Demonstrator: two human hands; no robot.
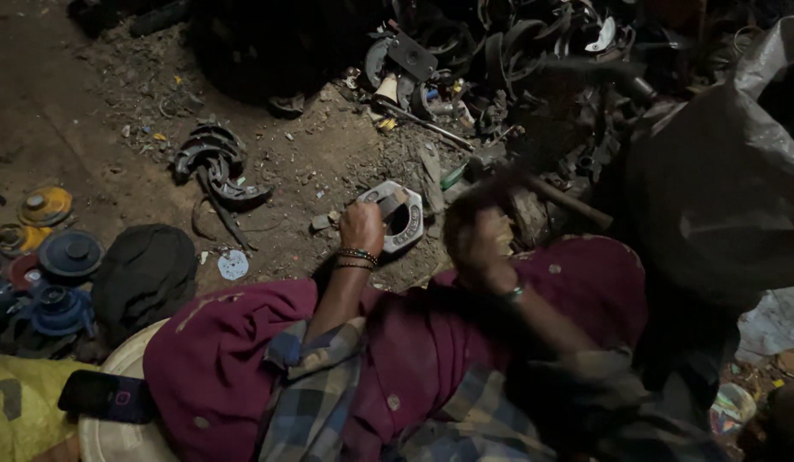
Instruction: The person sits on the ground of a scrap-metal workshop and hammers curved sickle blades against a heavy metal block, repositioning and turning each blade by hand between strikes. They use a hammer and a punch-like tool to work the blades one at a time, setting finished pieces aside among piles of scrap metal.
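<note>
phone lies by the knee | right hand, blurred, clenched on hammer | left hand grasps grey casing on dirt floor | curved metal scrap beyond, left | scrap heap farthest

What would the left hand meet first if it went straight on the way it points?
The left hand already grips the grey metal part on the dirt ground. Straight on, up the picture, it would likely meet the long metal rod before the scrap pile, though depth is unclear.
</note>
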